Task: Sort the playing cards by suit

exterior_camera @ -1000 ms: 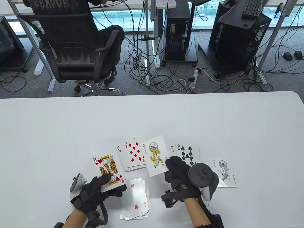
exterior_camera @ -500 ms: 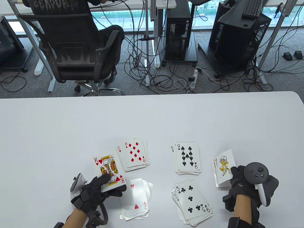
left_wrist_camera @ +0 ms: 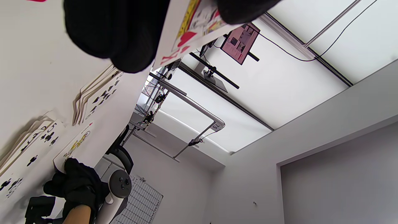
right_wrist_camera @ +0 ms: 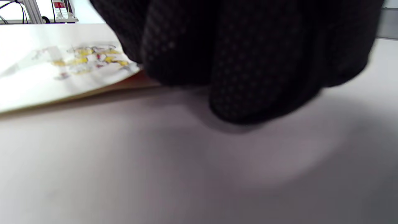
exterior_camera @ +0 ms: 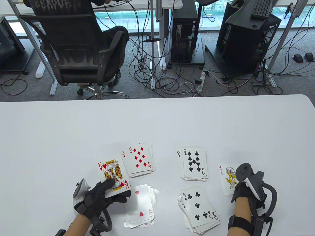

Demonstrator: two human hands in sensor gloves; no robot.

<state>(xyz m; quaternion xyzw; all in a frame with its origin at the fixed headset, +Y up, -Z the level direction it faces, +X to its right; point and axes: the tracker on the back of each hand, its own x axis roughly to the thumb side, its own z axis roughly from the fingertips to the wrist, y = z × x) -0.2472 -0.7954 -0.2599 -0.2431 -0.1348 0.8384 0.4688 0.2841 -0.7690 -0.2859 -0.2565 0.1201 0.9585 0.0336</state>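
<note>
Cards lie in four face-up piles on the white table [exterior_camera: 157, 118]. From above, the diamonds pile [exterior_camera: 139, 160] with an 8 on top sits at the back left, and the hearts pile [exterior_camera: 140, 206] with a 2 on top is in front of it. The spades pile [exterior_camera: 194, 164] with a 9 on top is at the back right, and the clubs pile [exterior_camera: 199, 209] with a 5 on top is in front of it. The left hand [exterior_camera: 102, 198] grips the king of hearts [exterior_camera: 112, 175] between thumb and fingers, just left of the hearts pile. The right hand [exterior_camera: 242, 191] rests on the near edge of the joker [exterior_camera: 227, 179], which lies right of the spades pile.

Left wrist view: gloved fingers [left_wrist_camera: 118, 34] pinch the king [left_wrist_camera: 192, 28] at the top. The right hand [left_wrist_camera: 77, 186] and the joker [left_wrist_camera: 74, 146] are seen low on the left.

Right wrist view: the picture is blurred. Dark fingers [right_wrist_camera: 236, 62] are bunched together, with the tips down at the table [right_wrist_camera: 186, 174], beside the joker [right_wrist_camera: 62, 71]. Whether they pinch the card, I cannot tell.
</note>
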